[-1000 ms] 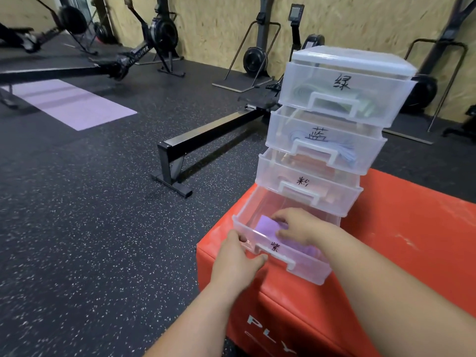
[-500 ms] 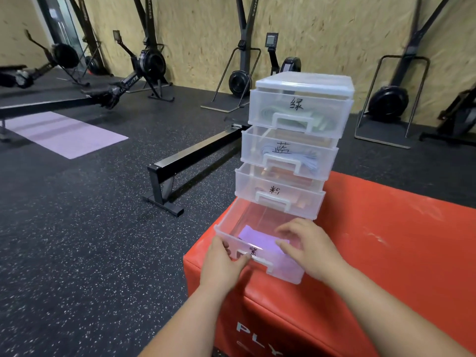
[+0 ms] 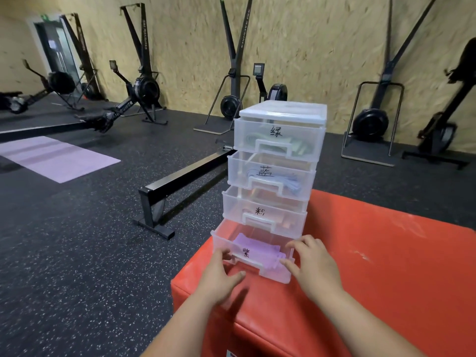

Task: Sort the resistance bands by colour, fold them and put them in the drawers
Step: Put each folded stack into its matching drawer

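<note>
A clear plastic drawer tower (image 3: 282, 112) stands on the near left corner of a red padded box (image 3: 373, 266). Its bottom drawer (image 3: 273, 273) is pulled partway out, and a folded purple band (image 3: 257, 247) lies inside. My left hand (image 3: 219, 279) presses its fingers against the drawer's front left. My right hand (image 3: 314, 266) holds the front right corner, thumb on the front, fingers over the rim. The three upper drawers are closed and hold green bands (image 3: 304, 148), blue bands (image 3: 292, 182) and pink bands (image 3: 288, 224).
A black rowing machine rail (image 3: 185, 176) runs along the speckled rubber floor just left of the box. A purple mat (image 3: 56, 158) lies further left. Exercise machines (image 3: 231, 104) line the chipboard wall behind.
My right hand has come out of the bottom drawer, leaving the purple band inside, and moved to the front right corner. The left hand stays at the drawer front.
</note>
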A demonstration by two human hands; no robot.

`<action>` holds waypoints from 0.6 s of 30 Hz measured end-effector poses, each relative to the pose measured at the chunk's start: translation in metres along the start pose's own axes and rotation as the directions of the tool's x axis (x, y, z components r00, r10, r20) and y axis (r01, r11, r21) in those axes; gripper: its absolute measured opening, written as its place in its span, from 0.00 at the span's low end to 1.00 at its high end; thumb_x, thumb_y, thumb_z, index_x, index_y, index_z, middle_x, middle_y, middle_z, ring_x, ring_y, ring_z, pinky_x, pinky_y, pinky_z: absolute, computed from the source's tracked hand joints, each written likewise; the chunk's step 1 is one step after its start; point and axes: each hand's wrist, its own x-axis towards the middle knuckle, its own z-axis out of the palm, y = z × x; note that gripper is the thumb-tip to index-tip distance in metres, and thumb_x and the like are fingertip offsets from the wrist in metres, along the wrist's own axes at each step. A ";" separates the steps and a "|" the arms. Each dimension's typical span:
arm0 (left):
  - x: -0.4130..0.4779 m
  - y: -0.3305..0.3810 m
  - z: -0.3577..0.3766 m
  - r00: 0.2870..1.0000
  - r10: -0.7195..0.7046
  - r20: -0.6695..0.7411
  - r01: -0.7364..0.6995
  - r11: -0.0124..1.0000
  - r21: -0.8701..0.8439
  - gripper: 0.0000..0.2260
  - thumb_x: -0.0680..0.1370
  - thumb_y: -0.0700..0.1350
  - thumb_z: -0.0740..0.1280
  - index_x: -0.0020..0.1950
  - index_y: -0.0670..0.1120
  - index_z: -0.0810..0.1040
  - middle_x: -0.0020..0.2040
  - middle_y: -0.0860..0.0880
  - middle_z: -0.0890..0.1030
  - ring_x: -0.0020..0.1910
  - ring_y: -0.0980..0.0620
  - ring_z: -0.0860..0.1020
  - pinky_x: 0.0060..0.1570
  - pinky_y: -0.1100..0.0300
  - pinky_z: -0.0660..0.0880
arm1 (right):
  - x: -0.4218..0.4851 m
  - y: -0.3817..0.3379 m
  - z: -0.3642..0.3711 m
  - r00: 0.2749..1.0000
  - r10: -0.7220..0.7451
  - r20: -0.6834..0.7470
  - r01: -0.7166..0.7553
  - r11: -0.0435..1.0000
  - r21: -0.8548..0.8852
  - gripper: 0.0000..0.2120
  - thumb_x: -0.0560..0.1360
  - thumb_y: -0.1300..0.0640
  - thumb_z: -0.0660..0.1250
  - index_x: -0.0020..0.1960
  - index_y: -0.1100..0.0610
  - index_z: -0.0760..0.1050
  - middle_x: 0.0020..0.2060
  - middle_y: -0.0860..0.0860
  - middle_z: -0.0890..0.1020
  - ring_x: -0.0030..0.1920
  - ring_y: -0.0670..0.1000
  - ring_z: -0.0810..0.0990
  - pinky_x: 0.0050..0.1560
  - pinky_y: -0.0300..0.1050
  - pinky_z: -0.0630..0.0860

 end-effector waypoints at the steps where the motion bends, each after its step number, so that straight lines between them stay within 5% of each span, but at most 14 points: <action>1: 0.002 0.001 -0.002 0.999 0.013 0.036 -0.014 0.999 0.041 0.33 0.74 0.49 0.80 0.74 0.50 0.68 0.66 0.54 0.78 0.59 0.55 0.79 0.60 0.64 0.71 | 0.004 -0.003 -0.001 0.999 0.029 0.014 -0.029 0.999 -0.027 0.16 0.71 0.42 0.76 0.57 0.43 0.80 0.51 0.42 0.75 0.53 0.50 0.75 0.49 0.47 0.77; 7: 0.002 0.020 -0.039 0.997 0.020 0.074 -0.038 0.965 0.258 0.37 0.76 0.55 0.77 0.80 0.46 0.67 0.77 0.46 0.72 0.74 0.48 0.73 0.73 0.59 0.68 | 0.009 -0.021 -0.025 0.981 0.115 0.155 -0.104 0.992 -0.076 0.16 0.76 0.41 0.71 0.62 0.43 0.77 0.58 0.46 0.73 0.61 0.52 0.73 0.55 0.49 0.77; 18: -0.058 0.088 -0.123 0.977 0.198 -0.081 -0.158 0.922 0.353 0.36 0.76 0.59 0.76 0.80 0.51 0.67 0.74 0.47 0.73 0.72 0.49 0.75 0.71 0.53 0.72 | -0.011 -0.049 -0.102 0.988 0.046 0.145 -0.042 0.999 -0.033 0.23 0.76 0.40 0.70 0.69 0.44 0.74 0.62 0.48 0.74 0.65 0.55 0.73 0.63 0.50 0.76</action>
